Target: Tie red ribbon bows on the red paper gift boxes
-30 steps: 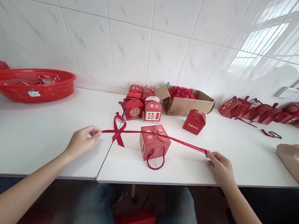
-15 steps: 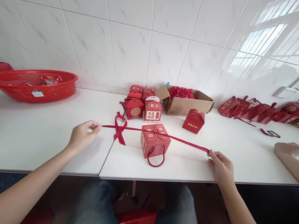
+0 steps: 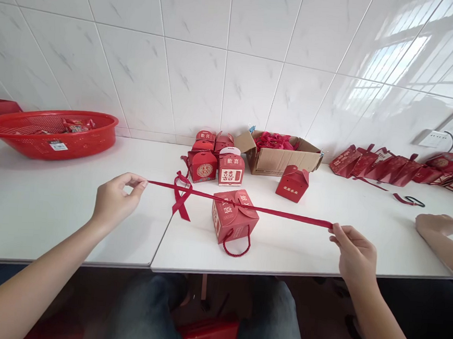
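Note:
A dark red ribbon [image 3: 293, 215] stretches taut between my two hands, with a small crossing or knot on top of a red gift box [image 3: 235, 220]. My left hand [image 3: 116, 197] pinches one end, left of the box. The other end is pinched in my right hand [image 3: 355, 253], near the table's front edge. The box stands on the table with printed characters on its folded lid, and a red rope handle [image 3: 236, 255] hangs down its front. Another ribbon piece [image 3: 182, 195] lies crossed on itself behind the left stretch of ribbon.
Several red boxes [image 3: 231, 169] and a cardboard carton [image 3: 280, 162] of red ribbons stand by the wall. A single red box [image 3: 293, 183] is at centre right. On the left sits a red basket [image 3: 82, 150] with packets. Another person's hand [image 3: 437, 225] rests at right.
My hands have moved farther apart, left hand leftward and right hand rightward, pulling the ribbon tighter. Its crossing over the box lid has drawn into a small knot.

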### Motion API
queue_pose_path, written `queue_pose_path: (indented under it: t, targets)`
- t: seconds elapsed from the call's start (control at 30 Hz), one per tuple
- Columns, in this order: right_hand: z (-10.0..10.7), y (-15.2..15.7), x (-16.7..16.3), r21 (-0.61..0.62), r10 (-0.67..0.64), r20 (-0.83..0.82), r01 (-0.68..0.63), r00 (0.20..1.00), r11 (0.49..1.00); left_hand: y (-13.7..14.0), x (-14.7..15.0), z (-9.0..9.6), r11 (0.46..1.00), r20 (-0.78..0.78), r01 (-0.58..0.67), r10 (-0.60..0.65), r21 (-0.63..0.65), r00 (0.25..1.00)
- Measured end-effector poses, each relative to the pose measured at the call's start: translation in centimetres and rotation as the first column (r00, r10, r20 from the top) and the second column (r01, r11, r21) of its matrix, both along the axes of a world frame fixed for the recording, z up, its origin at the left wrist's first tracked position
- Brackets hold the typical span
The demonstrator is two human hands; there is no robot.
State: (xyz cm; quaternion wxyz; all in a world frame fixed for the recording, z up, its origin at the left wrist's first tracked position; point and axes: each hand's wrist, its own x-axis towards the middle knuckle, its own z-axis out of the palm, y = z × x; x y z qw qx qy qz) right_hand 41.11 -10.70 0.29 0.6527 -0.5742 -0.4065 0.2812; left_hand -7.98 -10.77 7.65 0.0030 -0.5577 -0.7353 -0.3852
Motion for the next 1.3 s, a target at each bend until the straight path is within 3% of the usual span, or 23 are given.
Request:
queue_pose_path:
  t: [0.23,0.43,0.5,0.57,0.63,0.77,0.83,0.9,1.0,1.1,1.2,1.3]
  targets:
    - [0.7,-0.4,0.2,0.037,-0.036,-0.021,0.036,0.999,0.999,-0.7,0.6,1.0,0.999,0.000,-0.035,0.035,0.007,0.999]
    - [0.2,-0.2,0.6,-0.030,-0.008,-0.006,0.008,1.000,1.000,-0.7,-0.1,0.1,0.999,-0.003,-0.006,0.005,-0.042,1.000]
    - [0.0,0.1,1.1,-0.149,0.125,0.041,-0.118,0.991,0.982,-0.5,-0.8,-0.7,0.991,-0.017,0.070,-0.072,-0.112,0.997]
    - [-0.1,0.4,1.6,-0.310,0.308,0.093,-0.267,0.947,0.912,-0.2,-1.4,-1.5,0.965,-0.017,0.176,-0.183,-0.195,0.983]
    - [0.2,0.7,1.7,-0.437,0.414,0.183,-0.304,0.892,0.847,0.2,-1.5,-2.1,0.943,-0.015,0.255,-0.264,-0.214,0.964]
    - [2.5,1.4,-0.4,-0.433,0.392,0.423,-0.197,0.817,0.879,0.8,1.4,-1.3,0.937,-0.048,0.349,-0.350,-0.029,0.936]
    - [4.2,1.7,-2.8,-0.404,0.456,0.442,-0.283,0.772,0.870,0.8,4.5,-0.2,0.880,-0.005,0.475,-0.475,0.013,0.880]
    - [5.7,2.1,-5.6,-0.390,0.588,0.413,-0.449,0.696,0.804,0.8,8.0,0.7,0.776,0.035,0.629,-0.628,-0.050,0.777]
    - [6.9,3.1,-9.3,-0.453,0.802,0.290,-0.664,0.522,0.595,0.7,12.5,1.2,0.674,0.052,0.731,-0.730,-0.103,0.681]
    - [7.2,4.2,-10.9,-0.509,0.916,0.168,-0.763,0.365,0.397,0.9,14.5,0.6,0.669,0.084,0.737,-0.733,-0.094,0.675]
    - [7.2,5.1,-10.6,-0.549,0.958,0.121,-0.786,0.261,0.284,1.2,14.6,0.2,0.668,0.106,0.738,-0.731,-0.095,0.674]
    - [7.2,5.5,-9.6,-0.488,0.984,0.018,-0.857,0.179,0.165,1.2,14.3,0.4,0.669,0.122,0.731,-0.721,-0.131,0.682]
